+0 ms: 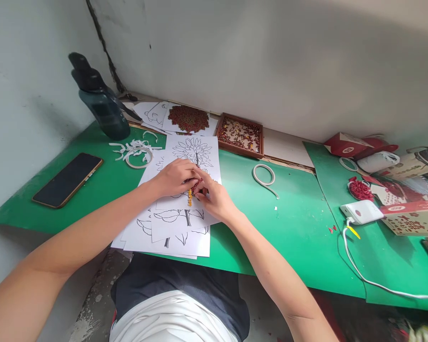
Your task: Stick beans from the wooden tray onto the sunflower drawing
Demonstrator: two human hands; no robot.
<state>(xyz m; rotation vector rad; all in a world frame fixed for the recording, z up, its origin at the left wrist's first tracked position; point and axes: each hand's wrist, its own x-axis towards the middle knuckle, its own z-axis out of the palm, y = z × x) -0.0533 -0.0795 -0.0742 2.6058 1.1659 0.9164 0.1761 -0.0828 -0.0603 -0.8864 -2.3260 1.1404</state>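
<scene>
My left hand (176, 178) rests on a sheet with a line drawing of a flower (196, 147), its fingers bent inward. Against it, my right hand (216, 197) has thumb and fingers drawn together; whatever lies between the fingertips is too small to make out. Small dark red beans (199, 184) show between the two hands. Below them, a short row of yellow kernels (190, 197) runs down the paper. More sheets with leaf drawings (178, 240) lie stacked underneath, reaching the table's front edge.
Behind the sheets are a bean-covered flower picture (189, 118) and a shallow tray of beans (239, 135). Tape rolls (264, 175), paper scraps (142, 146), a phone (68, 179) and a dark bottle (102, 104) surround them. A white cabled device (362, 212) and boxes (412, 216) stand right.
</scene>
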